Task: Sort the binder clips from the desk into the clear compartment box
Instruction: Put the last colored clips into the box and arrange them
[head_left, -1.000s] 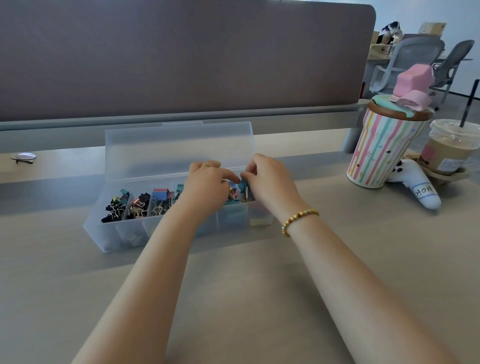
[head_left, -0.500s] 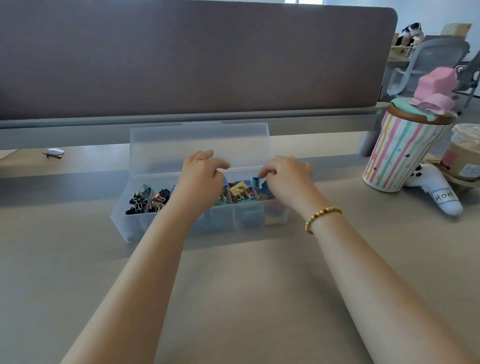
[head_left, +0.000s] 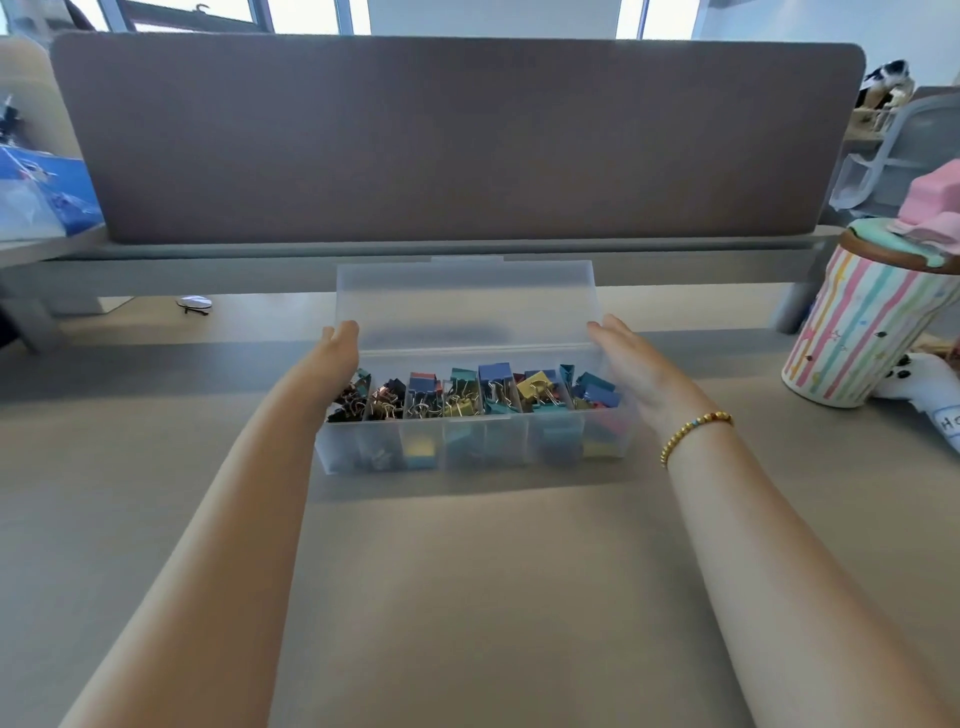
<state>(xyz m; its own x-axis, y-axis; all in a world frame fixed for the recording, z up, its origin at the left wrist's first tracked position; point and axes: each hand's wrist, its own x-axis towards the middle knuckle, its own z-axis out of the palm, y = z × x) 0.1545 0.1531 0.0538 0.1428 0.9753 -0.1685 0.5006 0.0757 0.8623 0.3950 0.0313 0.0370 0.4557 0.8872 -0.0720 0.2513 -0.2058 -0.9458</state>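
White figure (head_left: 930, 396) – label reads "Ho".

a long beige desk (head_left: 467, 597) ran under a wide brown-grey partition panel (head_left: 457, 140) on a grey rail. windows (head_left: 311, 13) above it let in bright daylight. a grey mesh office chair (head_left: 898, 150) stood at the far right behind the panel.

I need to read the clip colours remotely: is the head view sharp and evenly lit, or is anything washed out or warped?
Head view: the binder clips read sharp and evenly lit; the windows at the top are blown out; the compartment box throws a soft shadow towards the camera; wide-angle bending curves the divider panel.
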